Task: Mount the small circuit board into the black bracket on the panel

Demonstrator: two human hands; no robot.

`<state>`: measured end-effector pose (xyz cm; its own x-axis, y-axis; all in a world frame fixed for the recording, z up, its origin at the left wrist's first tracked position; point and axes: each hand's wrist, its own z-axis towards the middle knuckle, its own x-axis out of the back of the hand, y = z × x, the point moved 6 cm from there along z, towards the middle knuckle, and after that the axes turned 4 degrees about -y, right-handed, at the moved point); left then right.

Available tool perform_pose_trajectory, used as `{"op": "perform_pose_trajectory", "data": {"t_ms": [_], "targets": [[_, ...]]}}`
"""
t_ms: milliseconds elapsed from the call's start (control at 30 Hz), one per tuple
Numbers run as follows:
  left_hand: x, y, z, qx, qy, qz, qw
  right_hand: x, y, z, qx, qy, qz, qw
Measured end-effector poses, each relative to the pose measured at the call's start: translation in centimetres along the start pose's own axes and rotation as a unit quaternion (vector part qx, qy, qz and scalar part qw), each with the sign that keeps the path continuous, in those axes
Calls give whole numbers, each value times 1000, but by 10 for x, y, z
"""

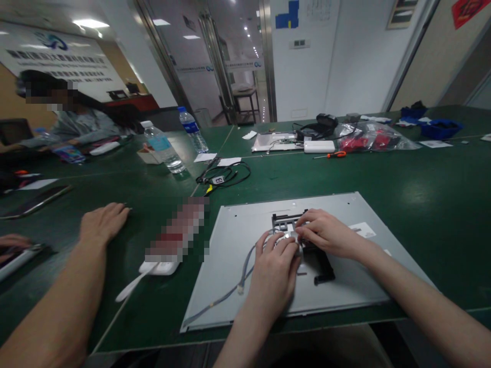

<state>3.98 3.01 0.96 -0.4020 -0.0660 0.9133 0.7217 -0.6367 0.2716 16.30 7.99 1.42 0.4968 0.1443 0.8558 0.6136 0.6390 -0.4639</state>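
A flat grey metal panel (226,240) lies on the green table in front of me. On its middle sits a black plastic bracket (325,263), with one arm reaching toward me. My left hand (276,260) curls its fingers over a small silvery part at the bracket's centre; most of that part is hidden. From the right, my right hand (322,232) pinches with thumb and fingertips beside it, at the bracket's upper end. What the pinch holds is too small to make out. A grey cable (245,266) runs from under my left hand across the panel toward its near left corner.
Left of the panel lie a white-cased phone or power bank (169,267) with strap and another person's forearm (86,276). Beyond are black cables (241,176), water bottles (164,148), an orange-handled screwdriver (335,155), a plastic bag (376,138) and blue trays (441,129). A co-worker sits far left.
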Motion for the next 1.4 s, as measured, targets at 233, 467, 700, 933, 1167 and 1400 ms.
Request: {"op": "perform_pose_trajectory", "data": {"t_ms": [233, 467, 700, 933, 1167, 1400], "targets": [[1, 0, 0, 0, -2, -2, 1000, 0, 0, 0, 8, 1, 2, 1000], [0, -1, 0, 2, -12, 6, 1000, 1, 0, 0, 6, 12, -6, 1000], [-2, -1, 0, -4, -10, 3, 1000, -3, 1, 0, 8, 6, -19, 1000], [-3, -3, 1, 5, -20, -7, 1000, -3, 4, 0, 11, 5, -17, 1000], [1, -1, 1, 4, -13, -10, 1000, -1, 4, -1, 9, 7, -28, 1000], [7, 0, 1, 7, 21, -13, 1000, 2, 2, -1, 10, 14, -23, 1000]]}}
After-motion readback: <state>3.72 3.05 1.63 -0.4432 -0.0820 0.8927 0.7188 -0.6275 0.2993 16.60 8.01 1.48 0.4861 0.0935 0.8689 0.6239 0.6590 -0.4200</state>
